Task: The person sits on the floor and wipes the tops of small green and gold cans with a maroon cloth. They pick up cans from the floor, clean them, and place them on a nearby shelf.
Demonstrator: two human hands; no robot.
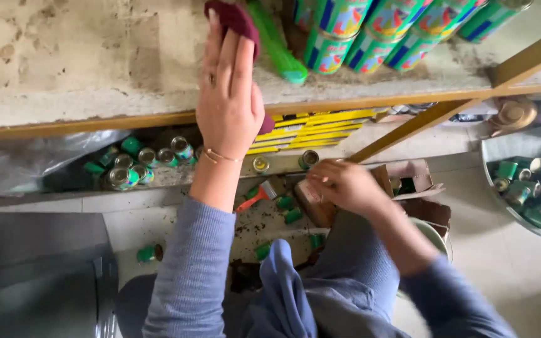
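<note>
Left hand [228, 94] lies flat, fingers together and stretched out, pressing a dark red cloth [236, 19] onto the stained shelf [64, 69]. Cloth sits at the shelf's middle, mostly under the fingertips, with one bit showing below the wrist edge. Right hand [344, 184] is low, curled loosely around a small brown box [313, 201] near the lap; can't tell how firm the grip is, frame is blurred there.

Doing the wipe well, my read: keep the palm flat so the cloth stays spread, work the grimy patches to the left in overlapping passes, keep pressure even.

In the way: green tube-like thing [277, 44] lies touching or just beside the cloth on its right, and a stack of colourful cans [370, 31] lies on its side just beyond. A wide stroke right would probably knock them.

Further out: lower shelf holds small green cans [136, 166] and a yellow striped packet [308, 128]. Floor has scattered green cans, a red-handled brush [255, 197], and an open cardboard box [408, 178]. Metal bowl [489, 156] at right holds more small cans.
</note>
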